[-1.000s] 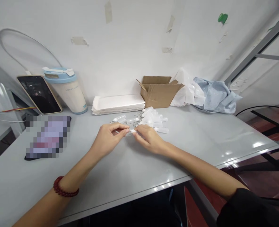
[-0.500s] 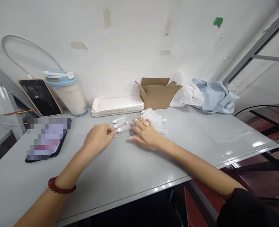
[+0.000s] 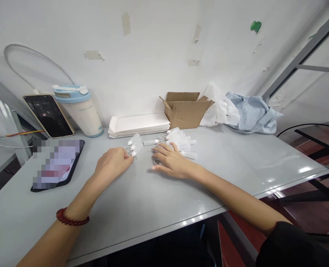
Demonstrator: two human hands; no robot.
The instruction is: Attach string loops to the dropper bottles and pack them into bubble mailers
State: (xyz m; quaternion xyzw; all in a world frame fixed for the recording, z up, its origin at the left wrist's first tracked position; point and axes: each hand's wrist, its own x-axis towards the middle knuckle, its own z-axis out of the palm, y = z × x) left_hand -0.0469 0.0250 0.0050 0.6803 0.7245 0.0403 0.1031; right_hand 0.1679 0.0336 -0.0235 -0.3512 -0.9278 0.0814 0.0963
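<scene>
Fingers curled together, my left hand (image 3: 113, 163) pinches at the cap ends of a few small translucent white tubes (image 3: 136, 144) with thin loops. Its fingertips are partly hidden, so I cannot tell how many loops they hold. My right hand (image 3: 171, 160) lies flat with fingers spread at the near edge of a heap of similar white tubes (image 3: 178, 137), covering some of them. Between the two groups a single tube (image 3: 151, 142) lies sideways on the grey table (image 3: 131, 215). Another tube (image 3: 189, 154) pokes out beyond my right hand.
Behind the tubes are a stack of white paper sleeves (image 3: 139, 124), an open cardboard box (image 3: 185, 114), a white plastic bag (image 3: 220, 107) and light blue cloth (image 3: 252, 113). To the left stand a tumbler (image 3: 82, 115) and a phone (image 3: 49, 115); another phone (image 3: 57, 165) lies flat.
The tubes by my left hand have shifted left and turned more upright, apart from the heap. The left hand moved slightly left; the right hand has stayed nearly in place.
</scene>
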